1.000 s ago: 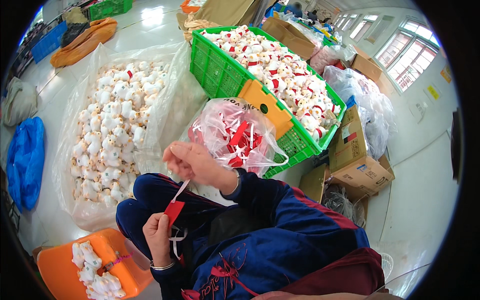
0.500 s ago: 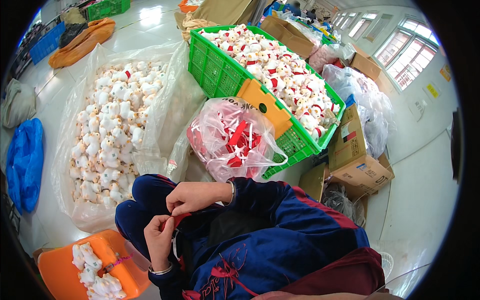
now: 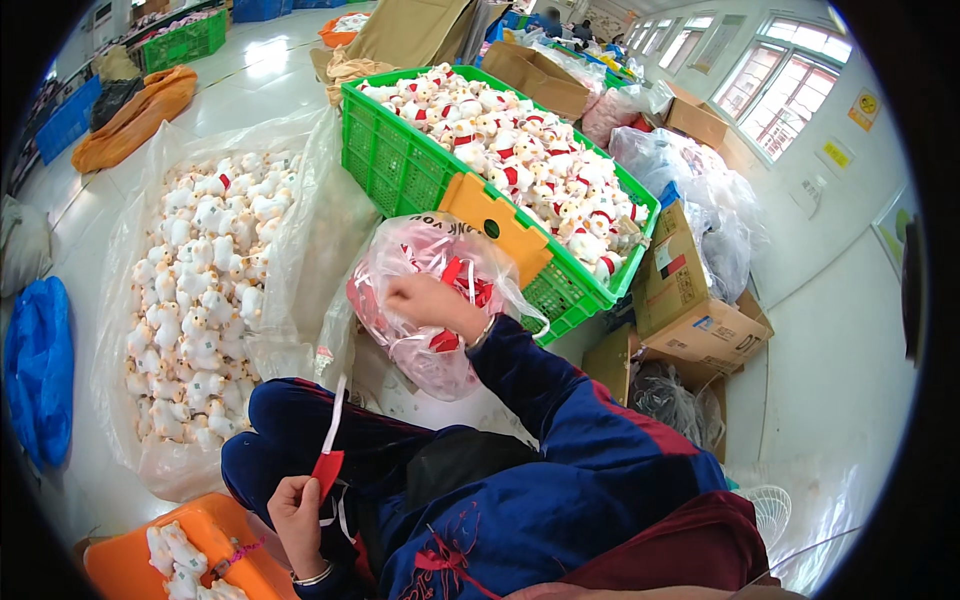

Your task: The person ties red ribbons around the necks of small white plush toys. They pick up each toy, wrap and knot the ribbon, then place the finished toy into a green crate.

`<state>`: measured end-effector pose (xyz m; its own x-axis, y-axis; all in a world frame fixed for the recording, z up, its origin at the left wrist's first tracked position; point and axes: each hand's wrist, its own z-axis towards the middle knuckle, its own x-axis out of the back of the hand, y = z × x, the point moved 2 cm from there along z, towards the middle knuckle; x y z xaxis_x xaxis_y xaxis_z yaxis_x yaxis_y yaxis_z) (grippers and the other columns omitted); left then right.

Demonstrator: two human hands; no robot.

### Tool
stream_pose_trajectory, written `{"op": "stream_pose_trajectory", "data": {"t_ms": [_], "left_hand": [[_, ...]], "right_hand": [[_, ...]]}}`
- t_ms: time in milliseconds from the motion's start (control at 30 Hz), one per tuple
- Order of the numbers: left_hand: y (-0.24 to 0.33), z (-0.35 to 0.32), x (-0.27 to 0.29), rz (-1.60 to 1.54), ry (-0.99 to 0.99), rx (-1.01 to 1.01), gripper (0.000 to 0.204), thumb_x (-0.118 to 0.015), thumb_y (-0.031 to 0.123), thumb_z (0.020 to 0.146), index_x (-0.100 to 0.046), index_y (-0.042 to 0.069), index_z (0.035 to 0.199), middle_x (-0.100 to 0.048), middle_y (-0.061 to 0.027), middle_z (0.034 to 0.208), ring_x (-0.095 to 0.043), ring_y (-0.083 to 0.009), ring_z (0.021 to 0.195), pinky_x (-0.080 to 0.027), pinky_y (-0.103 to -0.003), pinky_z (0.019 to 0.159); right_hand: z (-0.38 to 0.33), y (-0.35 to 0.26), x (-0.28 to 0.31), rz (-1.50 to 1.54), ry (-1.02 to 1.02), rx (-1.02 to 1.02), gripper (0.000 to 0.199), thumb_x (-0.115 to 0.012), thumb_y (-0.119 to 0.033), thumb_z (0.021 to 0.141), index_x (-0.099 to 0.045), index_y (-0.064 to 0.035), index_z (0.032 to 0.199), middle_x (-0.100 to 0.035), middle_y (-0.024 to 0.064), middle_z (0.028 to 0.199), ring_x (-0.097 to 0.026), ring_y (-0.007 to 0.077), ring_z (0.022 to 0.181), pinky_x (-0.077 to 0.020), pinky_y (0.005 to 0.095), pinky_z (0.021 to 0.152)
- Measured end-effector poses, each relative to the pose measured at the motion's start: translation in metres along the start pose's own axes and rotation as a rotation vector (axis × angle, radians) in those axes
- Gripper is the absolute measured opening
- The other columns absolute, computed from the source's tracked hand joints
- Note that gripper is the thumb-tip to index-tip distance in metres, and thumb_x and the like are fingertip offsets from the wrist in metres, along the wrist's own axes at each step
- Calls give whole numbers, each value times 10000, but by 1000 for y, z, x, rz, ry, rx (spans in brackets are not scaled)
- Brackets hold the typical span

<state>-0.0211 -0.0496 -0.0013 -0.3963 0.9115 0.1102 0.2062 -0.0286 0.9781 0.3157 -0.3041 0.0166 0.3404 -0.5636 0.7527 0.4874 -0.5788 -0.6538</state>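
A small red fabric piece (image 3: 327, 466) with a white ribbon is pinched in my left hand (image 3: 297, 512), low over my lap. The ribbon's loose end stretches upward from the red fabric. My right hand (image 3: 436, 304) reaches out over a clear plastic bag (image 3: 438, 378) full of red pieces and white ribbons. Its fingers are bent and blurred at the bag's mouth, and whether they hold anything does not show.
Behind the bag stands a green crate (image 3: 385, 165) heaped with small white plush toys with red at their necks. Left of it lies a large clear sack (image 3: 120, 330) of plush toys. An orange stool (image 3: 255, 560) bears several more. Cardboard boxes (image 3: 690, 310) stand to the right.
My hands were together over my lap at the red fabric piece. The right has moved away, up to the plastic bag; the left has lowered a little, keeping the piece. The view has shifted slightly.
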Motion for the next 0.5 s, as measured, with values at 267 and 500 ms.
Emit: {"op": "stream_pose_trajectory", "data": {"t_ms": [267,500], "left_hand": [[-19,-2,9,-102,67,25,138,-665,118,996,-660,26,892,-569,71,724,-440,2,611,-320,-168,555],[-15,-2,8,-106,43,61,120,-664,96,989,-659,7,908,-575,61,738,-450,1,637,-334,-169,579]], "right_hand": [[-31,121,-37,-328,-59,-327,306,-652,-169,805,-714,-18,1064,-714,260,993,-700,401,996,-547,486,884],[-21,149,-41,-285,-104,-274,231,-648,-208,837,-725,-9,925,-725,208,906,-700,365,862,-542,452,799]]}}
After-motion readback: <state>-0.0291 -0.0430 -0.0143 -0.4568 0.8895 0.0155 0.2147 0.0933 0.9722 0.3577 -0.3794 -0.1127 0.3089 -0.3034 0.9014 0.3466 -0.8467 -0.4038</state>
